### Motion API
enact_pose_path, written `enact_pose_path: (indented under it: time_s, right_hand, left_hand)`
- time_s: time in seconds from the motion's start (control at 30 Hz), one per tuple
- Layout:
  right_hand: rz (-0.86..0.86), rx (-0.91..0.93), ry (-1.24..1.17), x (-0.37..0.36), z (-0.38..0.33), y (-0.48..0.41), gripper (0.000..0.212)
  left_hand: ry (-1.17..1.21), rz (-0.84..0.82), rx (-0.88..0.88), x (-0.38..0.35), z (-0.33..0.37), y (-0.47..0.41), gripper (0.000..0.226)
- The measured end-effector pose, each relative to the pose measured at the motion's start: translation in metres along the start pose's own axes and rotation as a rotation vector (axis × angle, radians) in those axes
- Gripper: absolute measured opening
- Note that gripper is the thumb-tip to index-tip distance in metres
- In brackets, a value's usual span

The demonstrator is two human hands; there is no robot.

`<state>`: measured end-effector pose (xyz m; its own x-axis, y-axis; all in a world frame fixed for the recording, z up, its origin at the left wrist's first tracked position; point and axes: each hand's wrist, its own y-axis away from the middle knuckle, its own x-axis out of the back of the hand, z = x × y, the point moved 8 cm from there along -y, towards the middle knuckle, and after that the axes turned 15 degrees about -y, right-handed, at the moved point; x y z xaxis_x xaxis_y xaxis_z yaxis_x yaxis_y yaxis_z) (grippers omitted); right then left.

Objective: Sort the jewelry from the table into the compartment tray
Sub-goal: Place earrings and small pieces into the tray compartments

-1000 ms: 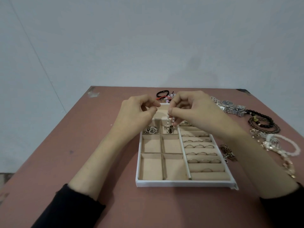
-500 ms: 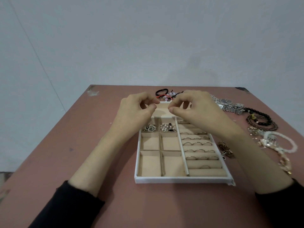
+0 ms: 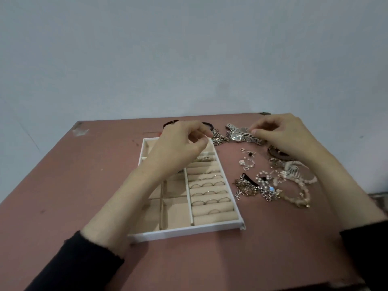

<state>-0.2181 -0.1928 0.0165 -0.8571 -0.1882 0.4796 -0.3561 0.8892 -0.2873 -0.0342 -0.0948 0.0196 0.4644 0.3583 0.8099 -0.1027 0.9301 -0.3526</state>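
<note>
The white compartment tray (image 3: 189, 232) with beige lining lies in the middle of the reddish table; several rings (image 3: 210, 192) sit in its right-hand roll rows. My left hand (image 3: 180, 146) hovers over the tray's far compartments with loosely curled fingers and holds nothing that I can see. My right hand (image 3: 281, 132) is out to the right of the tray at the table's far edge, its thumb and forefinger pinching a silver watch (image 3: 239, 135) that lies on the table.
A tangled heap of chains and bead bracelets (image 3: 270, 188) lies right of the tray, with small earrings (image 3: 247, 162) beyond it. A silver chain (image 3: 219, 140) is by the tray's far right corner. Dark bands (image 3: 170, 123) lie behind the tray.
The bead chain that both hands held over the tray has left them and lies in a far compartment. My right hand has moved right to the silver watch. The view has swung right.
</note>
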Motion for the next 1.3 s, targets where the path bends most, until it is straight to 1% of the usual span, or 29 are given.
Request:
enact_pose_path:
  time_s: [0.1, 0.2, 0.3, 0.4, 0.63, 0.8, 0.9, 1.0, 1.07, 1.1, 1.17, 1.3]
  right_hand:
    - [0.047, -0.031, 0.034, 0.010, 0.019, 0.001, 0.019]
    - [0.049, -0.017, 0.095, 0.009, 0.029, 0.002, 0.022]
    - [0.001, 0.027, 0.204, 0.003, 0.028, 0.001, 0.022]
    - [-0.071, 0.061, 0.332, -0.004, 0.028, 0.002, 0.020]
    - [-0.089, 0.086, 0.480, -0.013, 0.027, 0.001, 0.022]
    - [-0.102, 0.077, 0.474, -0.016, 0.027, 0.001, 0.008]
    - [-0.100, 0.077, 0.470, -0.016, 0.027, 0.001, 0.012]
    - [-0.093, 0.086, 0.496, -0.016, 0.026, 0.001, 0.012]
    - [-0.060, 0.104, 0.464, -0.014, 0.024, 0.001, 0.011]
    - [-0.037, 0.106, 0.410, -0.011, 0.022, 0.001, 0.011]
    - [-0.006, 0.076, 0.238, -0.006, 0.019, 0.002, 0.011]
    - [-0.014, -0.048, -0.097, -0.004, 0.025, 0.004, 0.008]
  left_hand:
    - [-0.084, -0.062, -0.087, -0.019, 0.022, -0.010, 0.017]
    - [-0.162, -0.159, -0.139, -0.038, 0.035, -0.020, 0.020]
    - [-0.241, -0.222, -0.175, -0.053, 0.043, -0.026, 0.023]
    - [-0.290, -0.259, -0.167, -0.062, 0.044, -0.030, 0.026]
    - [-0.277, -0.252, -0.144, -0.067, 0.044, -0.027, 0.018]
    - [-0.235, -0.222, -0.121, -0.062, 0.043, -0.027, 0.020]
    - [-0.215, -0.211, -0.117, -0.061, 0.043, -0.026, 0.019]
    - [-0.211, -0.197, -0.118, -0.060, 0.042, -0.026, 0.020]
    - [-0.214, -0.189, -0.123, -0.059, 0.042, -0.026, 0.020]
    - [-0.213, -0.189, -0.123, -0.059, 0.042, -0.026, 0.019]
    - [-0.206, -0.188, -0.124, -0.059, 0.042, -0.025, 0.017]
    - [-0.225, -0.177, -0.130, -0.059, 0.040, -0.023, 0.019]
